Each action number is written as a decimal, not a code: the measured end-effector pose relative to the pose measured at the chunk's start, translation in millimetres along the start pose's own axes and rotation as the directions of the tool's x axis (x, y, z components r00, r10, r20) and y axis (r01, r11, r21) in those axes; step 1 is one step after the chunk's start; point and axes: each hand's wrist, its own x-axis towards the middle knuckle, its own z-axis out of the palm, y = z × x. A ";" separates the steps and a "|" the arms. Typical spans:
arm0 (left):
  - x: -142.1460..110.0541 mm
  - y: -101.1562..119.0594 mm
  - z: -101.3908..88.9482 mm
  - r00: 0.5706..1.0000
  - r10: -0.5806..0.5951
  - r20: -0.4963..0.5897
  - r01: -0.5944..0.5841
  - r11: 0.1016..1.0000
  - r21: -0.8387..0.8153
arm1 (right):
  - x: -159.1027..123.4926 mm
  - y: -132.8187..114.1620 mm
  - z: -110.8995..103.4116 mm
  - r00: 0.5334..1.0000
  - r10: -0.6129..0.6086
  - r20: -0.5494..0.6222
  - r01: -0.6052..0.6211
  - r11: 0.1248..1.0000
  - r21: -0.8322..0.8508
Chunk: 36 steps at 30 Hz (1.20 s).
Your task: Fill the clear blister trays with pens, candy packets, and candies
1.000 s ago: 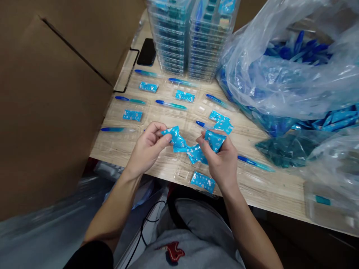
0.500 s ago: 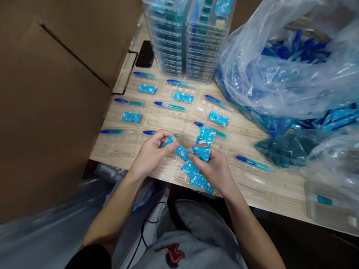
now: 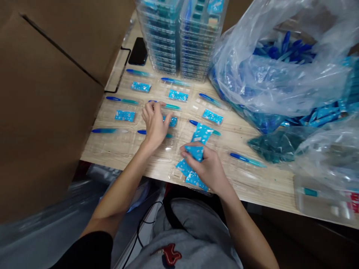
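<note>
In clear trays, pens and blue packets are laid; a plastic bag is heaped with loose pens. Over 1 trayed packet, the left hand is half opened; contact cannot be told. A packet strip is gripped by the closed right hand. 2 tray stacks are set on the table beside brown board.

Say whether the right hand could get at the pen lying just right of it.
Probably yes: nothing visible stands between the right hand and that pen, though the hand is holding blue packets and might need to put them down first.
</note>
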 end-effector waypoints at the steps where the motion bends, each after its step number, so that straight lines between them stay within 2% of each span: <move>1: -5.7 6.9 -7.2 0.986 0.033 0.161 -0.014 0.993 -0.120 | -0.3 0.0 1.6 0.996 -0.037 0.081 0.039 0.999 -0.029; 2: -12.0 14.1 -15.2 0.934 0.080 0.349 0.003 0.973 -0.231 | -0.4 -0.2 2.7 0.985 -0.070 0.157 0.080 0.995 -0.055; 3: -19.0 20.9 -23.6 0.849 0.126 0.513 0.046 0.950 -0.310 | -0.6 -0.5 3.3 0.970 -0.095 0.225 0.113 0.991 -0.071; 4: -26.3 26.5 -31.9 0.772 0.159 0.616 0.092 0.930 -0.356 | -0.9 -1.1 3.4 0.955 -0.109 0.277 0.133 0.989 -0.070; 5: -33.7 29.8 -39.8 0.738 0.175 0.652 0.122 0.915 -0.384 | -1.5 -1.6 2.6 0.946 -0.117 0.303 0.141 0.988 -0.057; 6: -40.9 30.2 -47.1 0.762 0.172 0.625 0.133 0.902 -0.411 | -2.3 -2.1 1.1 0.946 -0.107 0.305 0.126 0.991 -0.043; 8: -53.2 20.0 -60.9 0.884 0.115 0.452 0.128 0.872 -0.472 | -4.2 -2.1 -4.5 0.968 -0.036 0.250 0.046 0.998 -0.033; 10: -61.9 -4.1 -76.5 0.980 0.011 0.196 0.087 0.871 -0.484 | -5.4 -0.7 -12.5 0.988 0.068 0.138 -0.063 0.997 -0.038; 11: -64.9 -19.3 -85.3 0.998 -0.046 0.036 0.057 0.899 -0.434 | -5.7 0.2 -16.5 0.990 0.116 0.078 -0.114 0.993 -0.031; 12: -67.3 -35.1 -94.5 0.987 -0.098 -0.129 0.052 0.944 -0.326 | -5.7 0.9 -20.0 0.987 0.157 0.023 -0.157 0.988 -0.014; 13: -69.0 -50.4 -103.2 0.950 -0.131 -0.282 0.084 0.981 -0.174 | -5.6 1.1 -22.8 0.980 0.196 -0.022 -0.196 0.981 0.012; 14: -70.2 -64.2 -110.7 0.908 -0.143 -0.395 0.149 0.989 -0.017 | -5.5 0.7 -24.5 0.970 0.237 -0.060 -0.235 0.971 0.042; 15: -71.0 -75.9 -116.3 0.875 -0.148 -0.461 0.226 0.967 0.118 | -5.3 -0.4 -25.2 0.956 0.278 -0.092 -0.272 0.960 0.072; 17: -71.8 -91.9 -120.8 0.857 -0.182 -0.482 0.347 0.896 0.279 | -4.7 -3.8 -23.5 0.924 0.354 -0.143 -0.337 0.932 0.131; 20: -72.0 -100.1 -114.8 0.851 -0.217 -0.477 0.411 0.841 0.351 | -4.0 -7.9 -16.9 0.875 0.450 -0.180 -0.412 0.886 0.211; 22: -72.0 -99.3 -109.2 0.850 -0.222 -0.478 0.431 0.815 0.388 | -4.5 -7.5 -13.3 0.850 0.497 -0.173 -0.445 0.854 0.268; 26: -70.0 -94.2 -105.9 0.876 -0.199 -0.440 0.403 0.804 0.437 | -9.0 -1.3 -12.9 0.818 0.552 -0.159 -0.439 0.780 0.446; 30: -60.2 -93.0 -104.6 0.911 -0.119 -0.395 0.313 0.822 0.476 | -15.2 3.3 -14.9 0.813 0.563 -0.151 -0.416 0.742 0.525; 33: -49.8 -95.9 -100.7 0.941 -0.147 -0.304 0.291 0.810 0.510 | -19.0 3.3 -13.3 0.824 0.546 -0.149 -0.411 0.758 0.507; 36: -43.9 -96.9 -98.7 0.930 -0.183 -0.320 0.326 0.814 0.481 | -24.2 2.0 -9.4 0.835 0.537 -0.124 -0.413 0.759 0.504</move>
